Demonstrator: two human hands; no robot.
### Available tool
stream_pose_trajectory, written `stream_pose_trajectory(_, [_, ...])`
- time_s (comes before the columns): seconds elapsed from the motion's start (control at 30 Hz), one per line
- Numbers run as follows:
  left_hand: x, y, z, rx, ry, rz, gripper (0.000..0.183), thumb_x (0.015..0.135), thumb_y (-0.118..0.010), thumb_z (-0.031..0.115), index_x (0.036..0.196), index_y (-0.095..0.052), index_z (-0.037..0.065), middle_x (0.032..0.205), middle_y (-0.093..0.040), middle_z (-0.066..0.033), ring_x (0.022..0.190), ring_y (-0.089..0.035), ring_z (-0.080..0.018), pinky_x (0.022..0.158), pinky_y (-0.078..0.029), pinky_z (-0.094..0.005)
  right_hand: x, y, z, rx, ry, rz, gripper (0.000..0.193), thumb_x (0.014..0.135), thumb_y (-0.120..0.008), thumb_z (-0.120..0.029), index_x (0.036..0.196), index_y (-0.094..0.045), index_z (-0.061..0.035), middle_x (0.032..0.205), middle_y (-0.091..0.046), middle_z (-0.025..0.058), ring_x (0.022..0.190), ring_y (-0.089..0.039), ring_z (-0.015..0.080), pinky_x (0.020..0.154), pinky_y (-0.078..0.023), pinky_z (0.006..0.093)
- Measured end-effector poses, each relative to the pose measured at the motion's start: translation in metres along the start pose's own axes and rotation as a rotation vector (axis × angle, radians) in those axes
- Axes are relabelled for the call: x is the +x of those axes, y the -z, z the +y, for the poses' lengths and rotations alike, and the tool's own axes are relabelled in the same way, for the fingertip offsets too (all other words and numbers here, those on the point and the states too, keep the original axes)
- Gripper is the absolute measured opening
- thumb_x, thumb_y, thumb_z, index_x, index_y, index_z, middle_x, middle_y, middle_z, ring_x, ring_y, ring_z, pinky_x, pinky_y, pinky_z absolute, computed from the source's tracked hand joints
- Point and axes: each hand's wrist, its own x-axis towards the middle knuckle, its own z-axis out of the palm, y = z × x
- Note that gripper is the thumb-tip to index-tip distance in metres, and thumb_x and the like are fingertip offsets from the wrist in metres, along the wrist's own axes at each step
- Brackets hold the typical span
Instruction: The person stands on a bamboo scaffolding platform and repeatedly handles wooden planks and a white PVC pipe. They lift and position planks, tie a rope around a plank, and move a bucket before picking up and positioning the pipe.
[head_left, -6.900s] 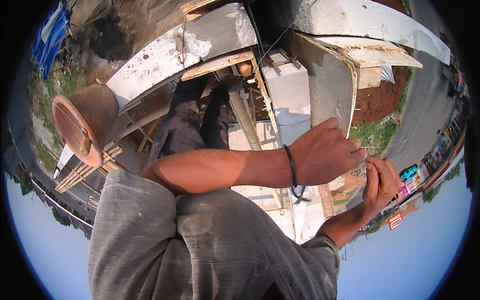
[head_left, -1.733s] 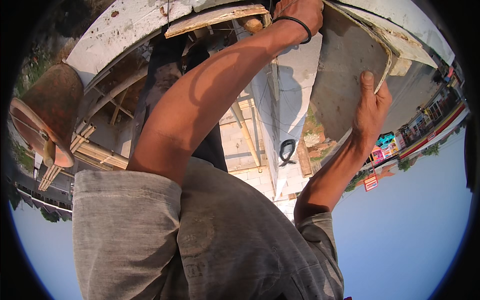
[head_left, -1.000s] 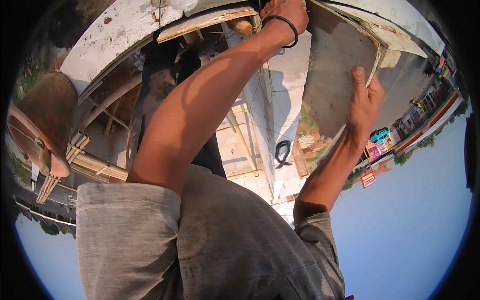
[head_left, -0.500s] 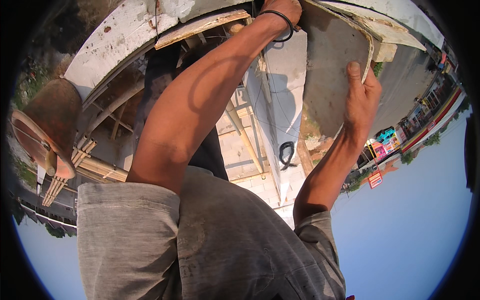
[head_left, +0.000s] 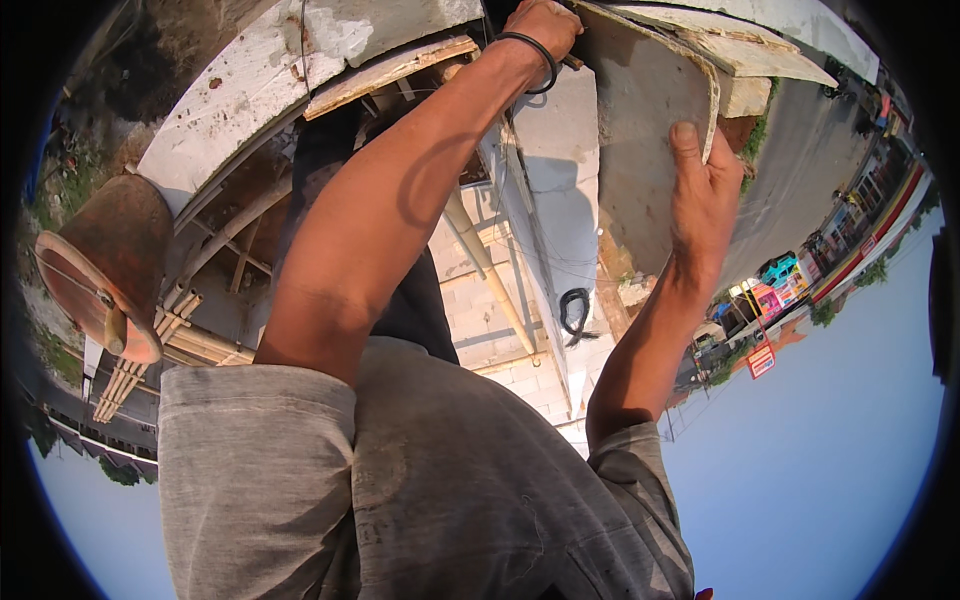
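My right hand (head_left: 705,190) grips the edge of a grey, mortar-stained plywood board (head_left: 640,140). Its thumb lies on the broad face, and the fingers curl behind the edge. Near the board's far corner, my left hand (head_left: 545,28) is closed, with a black band round the wrist. Whatever it holds is hidden by the fingers; a short brown end (head_left: 572,62) shows just below them. The board stands tilted beside a pale block wall (head_left: 555,140).
A pale concrete edge (head_left: 230,110) curves along the far left, with a wooden plank (head_left: 390,74) beneath it. A rusty bucket (head_left: 105,260) hangs at left near bamboo poles (head_left: 135,370). Timber (head_left: 745,97) lies beyond the board. A black coil (head_left: 574,312) is below.
Both hands and the board have shifted slightly left in the view. The left hand's knuckles show more now. The right hand keeps its grip on the board's edge.
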Motion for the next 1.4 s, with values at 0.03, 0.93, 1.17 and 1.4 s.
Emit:
stream_pose_trajectory(0.03, [-0.001, -0.001, 0.001, -0.027, -0.011, -0.014, 0.019, 0.087, -0.052, 0.009, 0.082, -0.063, -0.005, 0.074, -0.062, -0.0177, 0.058, -0.06, -0.0274, 0.053, -0.049, -0.038, 0.0, 0.0, 0.0, 0.005, -0.003, 0.003, 0.036, 0.094, -0.064, -0.032, 0.107, -0.067, 0.0014, 0.079, -0.06, -0.0014, 0.076, -0.047, 0.0078, 0.069, -0.041, 0.0248])
stream_pose_trajectory(0.93, [-0.034, -0.004, 0.019, 0.948, -0.505, 0.114, 0.024, 0.089, -0.051, 0.009, 0.083, -0.069, -0.005, 0.089, -0.066, -0.0284, 0.09, -0.064, -0.043, 0.079, -0.052, -0.0466, 0.002, 0.001, 0.002, 0.03, -0.01, -0.004, 0.039, 0.093, -0.064, -0.033, 0.116, -0.066, -0.0019, 0.086, -0.067, 0.0016, 0.08, -0.053, 0.0094, 0.076, -0.046, 0.0273])
stream_pose_trajectory(1.17, [-0.029, -0.006, 0.012, 0.988, -0.517, 0.071, 0.024, 0.084, -0.05, 0.008, 0.078, -0.069, -0.005, 0.082, -0.064, -0.0295, 0.079, -0.065, -0.0441, 0.073, -0.052, -0.0487, 0.002, 0.001, 0.0, 0.035, -0.018, -0.012, 0.04, 0.093, -0.064, -0.034, 0.117, -0.066, -0.0021, 0.085, -0.066, 0.001, 0.08, -0.052, 0.0088, 0.075, -0.045, 0.0268])
stream_pose_trajectory(1.4, [-0.031, -0.013, 0.014, 0.951, -0.487, 0.162, 0.025, 0.085, -0.051, 0.01, 0.076, -0.069, -0.006, 0.078, -0.064, -0.0295, 0.075, -0.065, -0.044, 0.071, -0.053, -0.048, -0.001, 0.001, -0.003, 0.038, -0.043, -0.025, 0.036, 0.095, -0.062, -0.034, 0.11, -0.067, -0.0007, 0.085, -0.061, -0.0022, 0.081, -0.049, 0.0076, 0.075, -0.042, 0.0245])
